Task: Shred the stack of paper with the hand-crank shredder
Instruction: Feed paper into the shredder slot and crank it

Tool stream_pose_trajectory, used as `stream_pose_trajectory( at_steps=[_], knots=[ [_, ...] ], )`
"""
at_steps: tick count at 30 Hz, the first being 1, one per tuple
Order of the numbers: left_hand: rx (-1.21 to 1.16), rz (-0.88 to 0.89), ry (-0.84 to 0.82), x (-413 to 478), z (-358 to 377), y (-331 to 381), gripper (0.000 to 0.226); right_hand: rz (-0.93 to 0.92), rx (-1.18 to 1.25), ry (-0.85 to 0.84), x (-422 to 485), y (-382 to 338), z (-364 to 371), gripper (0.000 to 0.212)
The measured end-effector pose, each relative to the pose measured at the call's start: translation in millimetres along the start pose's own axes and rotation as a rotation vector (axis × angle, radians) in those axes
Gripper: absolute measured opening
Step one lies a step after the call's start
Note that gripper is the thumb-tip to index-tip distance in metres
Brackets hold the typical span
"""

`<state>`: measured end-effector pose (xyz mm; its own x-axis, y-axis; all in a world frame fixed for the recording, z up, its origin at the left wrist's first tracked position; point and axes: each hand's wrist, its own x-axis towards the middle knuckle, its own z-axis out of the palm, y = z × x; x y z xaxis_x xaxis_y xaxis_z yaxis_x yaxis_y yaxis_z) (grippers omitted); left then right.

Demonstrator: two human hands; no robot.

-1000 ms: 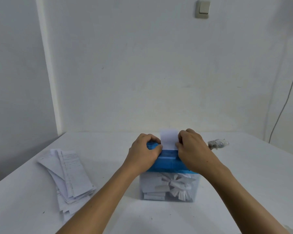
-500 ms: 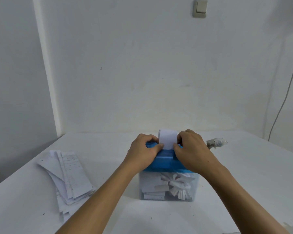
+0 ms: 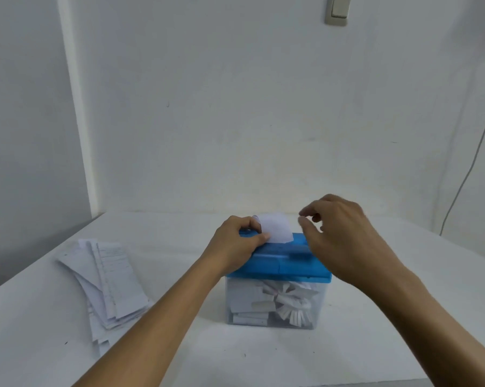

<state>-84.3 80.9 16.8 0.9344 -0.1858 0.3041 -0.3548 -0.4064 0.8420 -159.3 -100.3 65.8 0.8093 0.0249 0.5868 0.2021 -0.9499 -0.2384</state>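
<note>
Shredder (image 3: 280, 263): blue top, clear body with shreds (image 3: 287, 301) inside, standing on the white counter (image 3: 179, 347).
Sheet (image 3: 276, 229): upright in the shredder's top slot.
Left grip (image 3: 235, 244): at the shredder's left end, thumb and fingers clamped on the sheet's left edge.
Right grip (image 3: 344, 241): above the shredder's right end, fingers loosely apart, holding nothing, clear of the sheet.
Paper stack (image 3: 110, 280): left of the shredder, well apart, fanned flat.

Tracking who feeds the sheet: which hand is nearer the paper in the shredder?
Left. The left hand pinches the paper at its left edge; the right hand hovers just right of it, apart.
</note>
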Motion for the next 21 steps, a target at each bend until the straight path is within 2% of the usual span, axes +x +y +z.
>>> stream_pose_trajectory(
  at_steps=[4,6,11,14,18,21],
  knots=[
    [0.013,-0.002,-0.018,1.4,-1.5,1.5,0.016,0.147,-0.099,-0.262,34.7,-12.0,12.5,0.039],
    [0.014,-0.006,-0.022,2.5,-1.9,-0.9,0.016,0.169,-0.069,-0.331,51.1,-8.1,17.7,0.033],
    [0.034,-0.026,-0.002,2.2,-0.8,0.6,0.013,0.197,0.071,-0.391,61.8,1.3,17.1,0.017],
    [0.029,-0.051,0.002,4.1,-0.8,4.8,0.022,0.195,0.101,-0.400,63.1,2.8,18.0,0.016],
    [0.044,-0.048,0.056,7.3,2.6,1.8,0.019,0.195,0.094,-0.378,60.0,6.1,21.7,0.018],
    [0.157,0.020,0.100,8.5,4.4,2.3,0.015,0.194,0.088,-0.399,57.9,9.1,20.9,0.019]
  ],
)
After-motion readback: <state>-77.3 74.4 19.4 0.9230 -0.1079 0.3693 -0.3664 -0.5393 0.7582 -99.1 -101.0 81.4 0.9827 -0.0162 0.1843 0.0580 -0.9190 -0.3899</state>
